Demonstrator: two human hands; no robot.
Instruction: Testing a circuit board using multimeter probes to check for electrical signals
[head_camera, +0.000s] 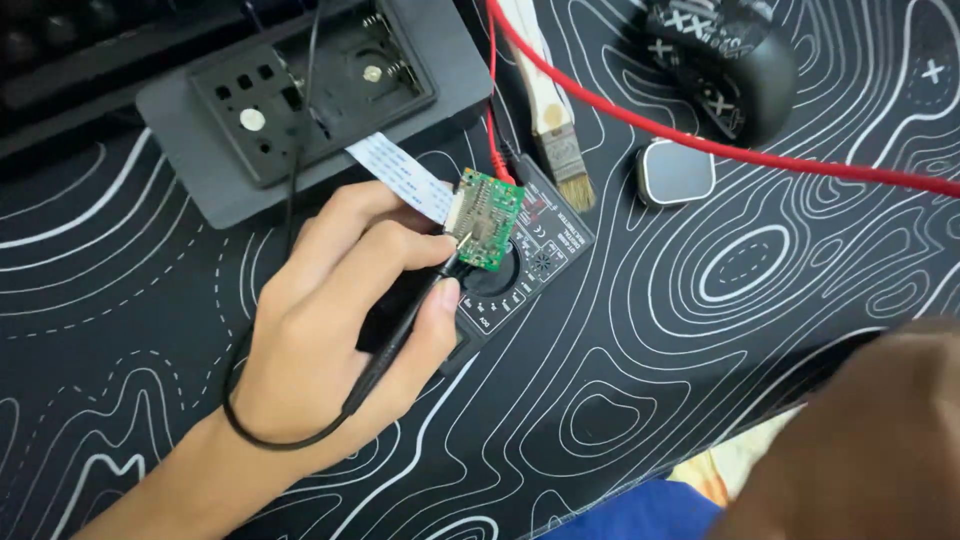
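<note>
The left hand (330, 320) grips a black probe (400, 335) like a pen, thumb and fingers closed on its shaft, with the tip pressed to a small green circuit board (487, 218) at about 1 o'clock from the hand. A white flat ribbon cable (400, 175) runs from the board's edge toward 10 o'clock into an open dark grey case (310, 90). The board sits over a black multimeter (530, 265), whose dial shows just below it. The probe's black lead (260, 435) loops round the wrist. The right hand (860, 440) is only a blurred brown shape at 4 o'clock in the frame; I cannot tell whether it is open or holding anything. A red wire (700, 143) crosses the patterned black mat (650, 400) toward 3 o'clock, past a paintbrush (555, 130), a small square grey pad (676, 172) and a black mouse (725, 60) at 1 o'clock
</note>
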